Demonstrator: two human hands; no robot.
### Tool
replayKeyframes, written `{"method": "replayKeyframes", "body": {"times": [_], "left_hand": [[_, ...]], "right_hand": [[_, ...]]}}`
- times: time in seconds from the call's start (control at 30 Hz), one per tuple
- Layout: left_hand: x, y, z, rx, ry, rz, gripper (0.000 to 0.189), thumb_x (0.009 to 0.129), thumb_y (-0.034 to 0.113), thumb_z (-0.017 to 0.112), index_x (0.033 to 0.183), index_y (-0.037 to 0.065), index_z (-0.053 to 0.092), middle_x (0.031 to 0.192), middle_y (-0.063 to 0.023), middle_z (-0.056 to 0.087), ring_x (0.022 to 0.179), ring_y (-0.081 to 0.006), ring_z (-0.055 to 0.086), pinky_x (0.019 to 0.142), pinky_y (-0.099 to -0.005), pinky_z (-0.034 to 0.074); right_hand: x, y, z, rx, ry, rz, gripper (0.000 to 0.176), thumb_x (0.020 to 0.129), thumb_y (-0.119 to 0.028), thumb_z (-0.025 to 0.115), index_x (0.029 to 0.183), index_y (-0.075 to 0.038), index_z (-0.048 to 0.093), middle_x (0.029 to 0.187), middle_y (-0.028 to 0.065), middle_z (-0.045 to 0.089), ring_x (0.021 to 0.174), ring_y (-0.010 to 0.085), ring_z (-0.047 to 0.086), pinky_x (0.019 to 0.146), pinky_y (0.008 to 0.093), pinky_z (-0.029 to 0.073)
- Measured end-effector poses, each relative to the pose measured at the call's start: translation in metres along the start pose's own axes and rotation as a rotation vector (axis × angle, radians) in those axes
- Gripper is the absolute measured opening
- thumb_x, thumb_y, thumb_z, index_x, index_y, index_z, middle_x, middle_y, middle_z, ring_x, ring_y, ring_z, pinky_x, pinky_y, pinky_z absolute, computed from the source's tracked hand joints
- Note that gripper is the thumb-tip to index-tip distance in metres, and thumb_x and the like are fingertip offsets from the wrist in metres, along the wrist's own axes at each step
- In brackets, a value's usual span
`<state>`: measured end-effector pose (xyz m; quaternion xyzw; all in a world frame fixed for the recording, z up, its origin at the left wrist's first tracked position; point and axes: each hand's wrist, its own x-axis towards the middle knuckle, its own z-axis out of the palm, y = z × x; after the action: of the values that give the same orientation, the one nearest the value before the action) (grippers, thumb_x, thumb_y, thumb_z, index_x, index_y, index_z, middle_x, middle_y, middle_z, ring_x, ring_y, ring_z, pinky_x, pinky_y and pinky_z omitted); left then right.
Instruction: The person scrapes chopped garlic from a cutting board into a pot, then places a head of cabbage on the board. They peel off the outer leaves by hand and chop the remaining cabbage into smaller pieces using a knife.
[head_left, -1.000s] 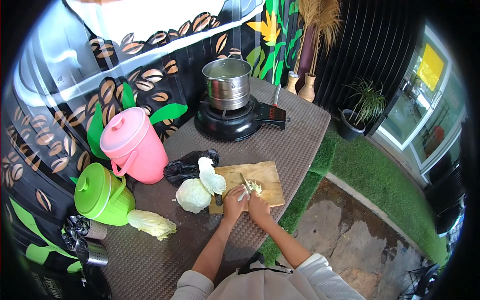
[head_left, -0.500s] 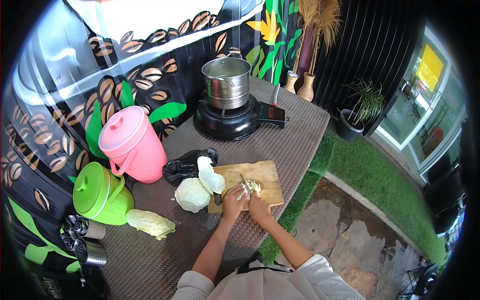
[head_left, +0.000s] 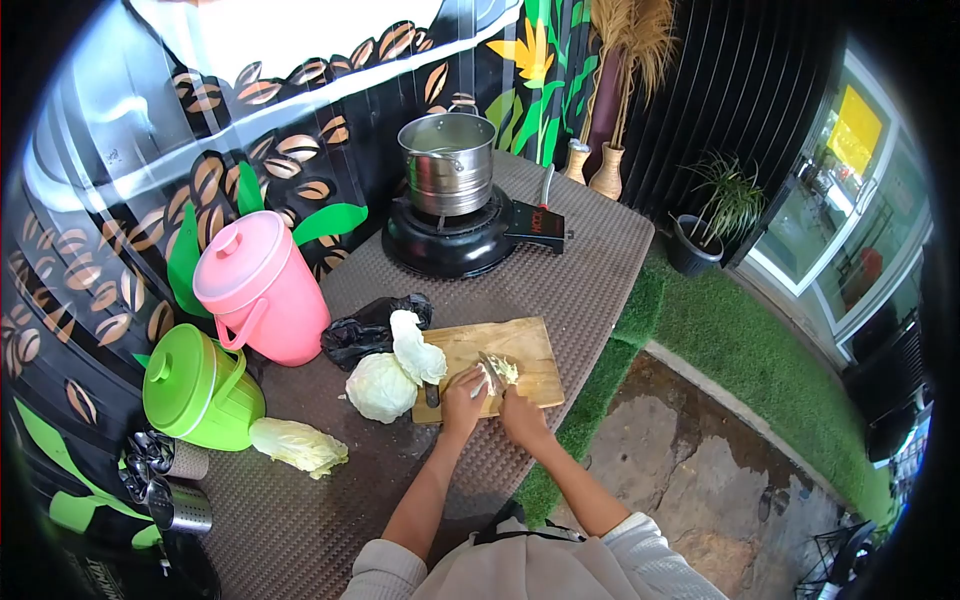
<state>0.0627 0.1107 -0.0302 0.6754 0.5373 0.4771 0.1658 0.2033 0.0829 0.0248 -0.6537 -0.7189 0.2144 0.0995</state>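
My right hand (head_left: 521, 417) is closed on a knife (head_left: 490, 369), whose blade lies over the wooden cutting board (head_left: 460, 343). Pressed beside the blade, my left hand (head_left: 465, 398) is closed on a piece of pale cabbage (head_left: 482, 383). Shredded cabbage (head_left: 505, 371) sits on the board, just beyond the knife. The dark handle of another utensil (head_left: 432, 396) rests at the board's left edge. Next to the board are a round cabbage (head_left: 380, 388) and a loose cabbage leaf (head_left: 417, 348).
A metal pot (head_left: 447, 165) stands on a black stove (head_left: 445, 240). Behind the cabbage lies a black plastic bag (head_left: 372, 328). Pink (head_left: 265, 290) and green (head_left: 203, 390) lidded jugs, a long cabbage (head_left: 298, 446) and a utensil holder (head_left: 180, 505) occupy the left side.
The whole view has shifted slightly. My hands stay at the board, and the knife blade has tilted a little.
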Motion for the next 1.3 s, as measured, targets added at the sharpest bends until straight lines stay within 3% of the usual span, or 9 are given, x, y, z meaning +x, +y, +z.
{"method": "replayKeyframes", "body": {"times": [0.1,0.3,0.4,0.53,0.63,0.73,0.87,1.1,1.3], "left_hand": [[-0.001,-0.001,0.002,-0.007,0.007,0.003,0.022,0.081,0.009,0.068,0.099,-0.003,0.070,0.110,-0.0161,0.067,0.109,-0.0302,0.060,0.094,-0.0375,0.048],[-0.001,-0.004,0.002,0.025,0.003,0.042,0.023,0.082,0.012,0.067,0.099,-0.003,0.070,0.110,-0.0162,0.067,0.110,-0.0300,0.060,0.094,-0.0374,0.047],[-0.003,0.002,0.001,0.013,0.009,0.012,0.024,0.083,0.013,0.067,0.100,-0.003,0.070,0.110,-0.0167,0.067,0.111,-0.0302,0.059,0.095,-0.0378,0.047],[-0.003,-0.003,0.002,0.006,0.007,0.015,0.023,0.083,0.012,0.066,0.100,-0.003,0.070,0.110,-0.0167,0.067,0.112,-0.0300,0.059,0.097,-0.0386,0.045],[-0.003,-0.008,0.004,0.042,-0.018,0.033,0.023,0.084,0.012,0.065,0.100,-0.003,0.070,0.111,-0.0162,0.067,0.112,-0.0297,0.059,0.099,-0.0396,0.044],[-0.001,-0.006,0.004,0.064,0.002,0.092,0.022,0.084,0.012,0.065,0.100,-0.003,0.070,0.111,-0.0160,0.067,0.112,-0.0296,0.059,0.100,-0.0402,0.043],[-0.002,0.004,0.001,0.041,0.021,0.041,0.022,0.083,0.010,0.066,0.100,-0.003,0.070,0.110,-0.0162,0.067,0.111,-0.0300,0.060,0.099,-0.0395,0.044],[-0.003,-0.001,0.002,0.052,0.011,0.048,0.022,0.083,0.010,0.066,0.100,-0.003,0.070,0.109,-0.0159,0.067,0.110,-0.0299,0.059,0.097,-0.0389,0.046],[-0.003,0.004,0.003,0.039,0.044,0.030,0.021,0.082,0.008,0.067,0.098,-0.004,0.070,0.107,-0.0163,0.068,0.109,-0.0306,0.060,0.095,-0.0396,0.047]], "right_hand": [[-0.011,-0.004,-0.009,-0.020,-0.113,-0.022,0.023,0.094,-0.019,0.044,0.103,0.002,0.043,0.089,0.0307,0.064,0.086,0.0435,0.065,0.072,0.0548,0.052],[-0.022,-0.012,0.028,-0.148,0.040,0.060,0.022,0.091,-0.014,0.048,0.105,0.002,0.047,0.078,0.0228,0.068,0.075,0.0365,0.069,0.063,0.0443,0.057],[0.009,-0.006,0.018,-0.136,0.083,-0.067,0.033,0.090,-0.013,0.048,0.118,0.005,0.044,0.074,0.0198,0.068,0.071,0.0344,0.070,0.060,0.0422,0.057],[0.007,0.001,0.017,-0.168,0.032,-0.110,0.033,0.090,-0.012,0.048,0.118,0.004,0.045,0.073,0.0203,0.067,0.071,0.0346,0.070,0.061,0.0427,0.057],[-0.010,-0.007,0.032,-0.211,0.236,-0.085,0.026,0.090,-0.013,0.047,0.111,0.002,0.047,0.075,0.0227,0.067,0.075,0.0355,0.070,0.063,0.0450,0.057],[-0.006,-0.017,0.025,-0.072,-0.017,0.093,0.036,0.091,-0.016,0.048,0.120,0.004,0.043,0.083,0.0259,0.067,0.080,0.0357,0.069,0.066,0.0471,0.057],[0.007,-0.012,0.012,-0.103,-0.002,-0.015,0.043,0.090,-0.018,0.052,0.125,0.004,0.040,0.086,0.0244,0.067,0.081,0.0351,0.069,0.066,0.0447,0.057],[-0.022,-0.013,0.033,-0.056,0.024,0.090,0.033,0.090,-0.015,0.051,0.115,0.004,0.043,0.077,0.0219,0.067,0.075,0.0358,0.070,0.064,0.0443,0.057],[0.009,-0.001,0.026,-0.139,0.121,-0.076,0.022,0.089,-0.012,0.050,0.105,0.002,0.046,0.075,0.0224,0.067,0.073,0.0355,0.070,0.062,0.0440,0.057]]}}
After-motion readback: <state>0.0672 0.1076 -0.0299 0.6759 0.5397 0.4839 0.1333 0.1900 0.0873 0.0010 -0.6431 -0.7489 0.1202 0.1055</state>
